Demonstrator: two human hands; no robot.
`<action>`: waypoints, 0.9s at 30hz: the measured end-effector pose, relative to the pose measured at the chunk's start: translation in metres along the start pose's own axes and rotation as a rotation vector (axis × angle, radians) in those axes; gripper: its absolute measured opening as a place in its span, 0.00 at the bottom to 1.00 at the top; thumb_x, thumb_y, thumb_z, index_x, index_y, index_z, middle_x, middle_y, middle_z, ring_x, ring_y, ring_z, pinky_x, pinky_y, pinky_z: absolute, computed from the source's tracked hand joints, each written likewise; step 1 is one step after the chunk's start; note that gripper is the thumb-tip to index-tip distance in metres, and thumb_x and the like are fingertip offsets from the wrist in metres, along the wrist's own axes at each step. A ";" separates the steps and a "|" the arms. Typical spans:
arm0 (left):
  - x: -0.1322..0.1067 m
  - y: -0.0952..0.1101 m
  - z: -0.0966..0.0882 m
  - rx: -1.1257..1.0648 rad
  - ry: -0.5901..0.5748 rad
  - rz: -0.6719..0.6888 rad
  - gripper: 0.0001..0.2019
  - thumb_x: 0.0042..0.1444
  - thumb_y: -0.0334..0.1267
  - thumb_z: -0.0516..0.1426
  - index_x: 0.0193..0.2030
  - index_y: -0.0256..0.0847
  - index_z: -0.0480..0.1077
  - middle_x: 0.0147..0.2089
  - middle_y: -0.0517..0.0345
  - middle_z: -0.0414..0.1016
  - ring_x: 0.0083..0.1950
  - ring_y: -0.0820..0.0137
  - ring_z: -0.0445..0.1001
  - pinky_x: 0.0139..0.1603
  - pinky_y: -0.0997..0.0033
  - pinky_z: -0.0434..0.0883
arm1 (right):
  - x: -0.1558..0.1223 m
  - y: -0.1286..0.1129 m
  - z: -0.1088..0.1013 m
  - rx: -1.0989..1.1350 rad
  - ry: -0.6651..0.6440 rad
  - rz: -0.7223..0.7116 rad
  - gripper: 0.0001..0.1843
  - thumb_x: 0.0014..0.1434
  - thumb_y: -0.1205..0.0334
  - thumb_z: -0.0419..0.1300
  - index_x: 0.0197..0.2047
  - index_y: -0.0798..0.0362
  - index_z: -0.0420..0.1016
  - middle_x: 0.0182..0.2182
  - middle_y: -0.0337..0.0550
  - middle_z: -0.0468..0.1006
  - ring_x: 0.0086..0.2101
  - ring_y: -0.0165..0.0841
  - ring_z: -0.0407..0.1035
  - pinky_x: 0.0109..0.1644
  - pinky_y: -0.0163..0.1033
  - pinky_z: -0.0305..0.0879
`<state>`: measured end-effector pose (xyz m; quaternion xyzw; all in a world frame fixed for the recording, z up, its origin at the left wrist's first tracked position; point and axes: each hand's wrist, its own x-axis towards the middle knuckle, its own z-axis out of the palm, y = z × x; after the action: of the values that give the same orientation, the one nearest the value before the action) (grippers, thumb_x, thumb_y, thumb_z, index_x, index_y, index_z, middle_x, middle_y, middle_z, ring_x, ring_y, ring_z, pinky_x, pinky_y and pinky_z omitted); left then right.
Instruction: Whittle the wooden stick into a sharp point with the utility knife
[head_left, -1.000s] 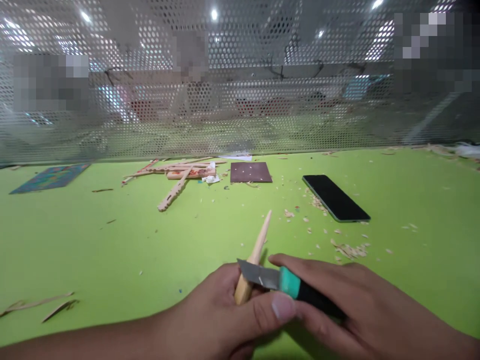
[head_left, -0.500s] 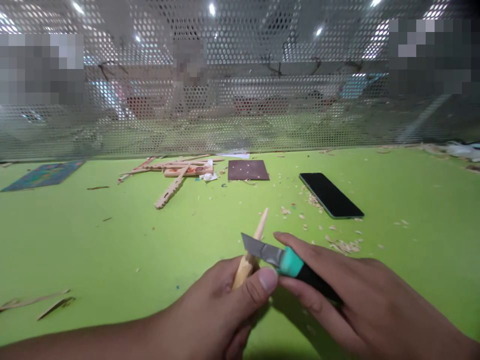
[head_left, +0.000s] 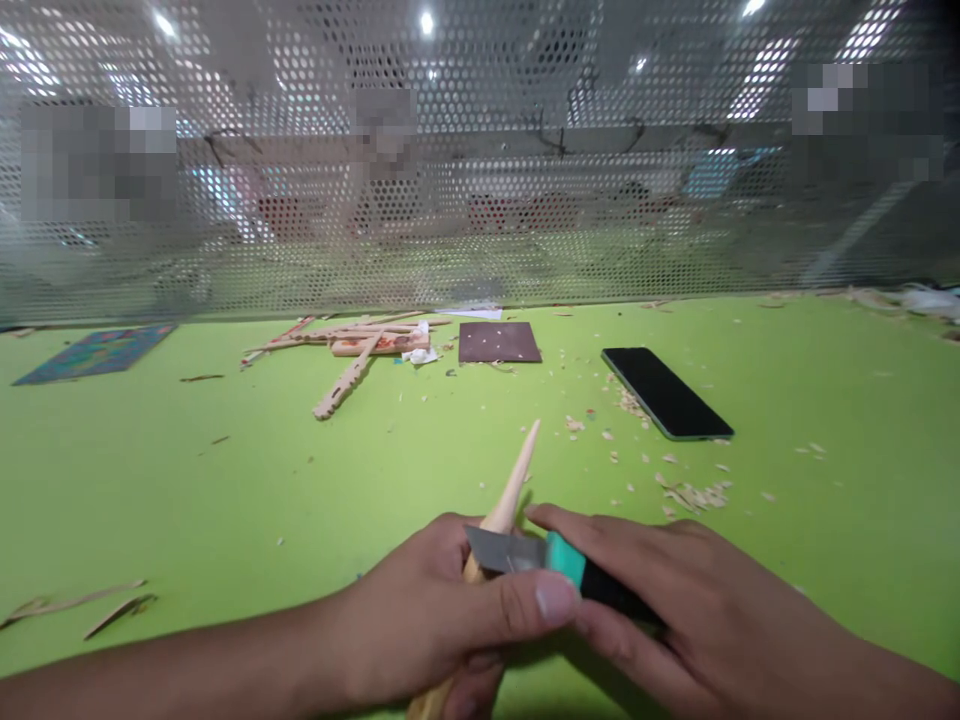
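Note:
My left hand [head_left: 427,615] is closed round a pale wooden stick [head_left: 514,486] whose whittled point aims away from me, towards the mesh screen. The left thumb presses on the back of the blade. My right hand [head_left: 675,610] grips a knife [head_left: 555,560] with a teal collar and a black handle. The grey blade lies across the stick just above the left fingers. Both hands hover low over the green table [head_left: 225,500] near its front edge.
A black phone [head_left: 666,392] lies to the right, with wood shavings [head_left: 694,493] scattered around it. Farther back are a brown square sheet [head_left: 499,342], several wooden sticks [head_left: 349,350] and a coloured card [head_left: 94,352]. Thin slivers [head_left: 75,605] lie at the left. A perforated metal screen [head_left: 480,200] closes the back.
The blade slid up the stick towards the tip half a second ago, and has now come back down close to the left fingers. The stick's point sits slightly lower in view.

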<state>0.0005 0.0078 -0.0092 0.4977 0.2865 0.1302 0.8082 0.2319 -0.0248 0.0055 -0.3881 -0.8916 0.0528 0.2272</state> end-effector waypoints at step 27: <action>-0.001 0.002 0.002 -0.202 0.016 -0.044 0.31 0.43 0.61 0.78 0.36 0.37 0.73 0.28 0.58 0.78 0.25 0.75 0.75 0.29 0.77 0.73 | 0.006 0.022 -0.002 0.245 0.078 0.283 0.17 0.78 0.45 0.54 0.48 0.47 0.78 0.30 0.38 0.84 0.26 0.34 0.77 0.31 0.37 0.69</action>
<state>0.0015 0.0070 -0.0064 0.4060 0.2891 0.1445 0.8548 0.2439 -0.0054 0.0039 -0.4809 -0.8055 0.1775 0.2974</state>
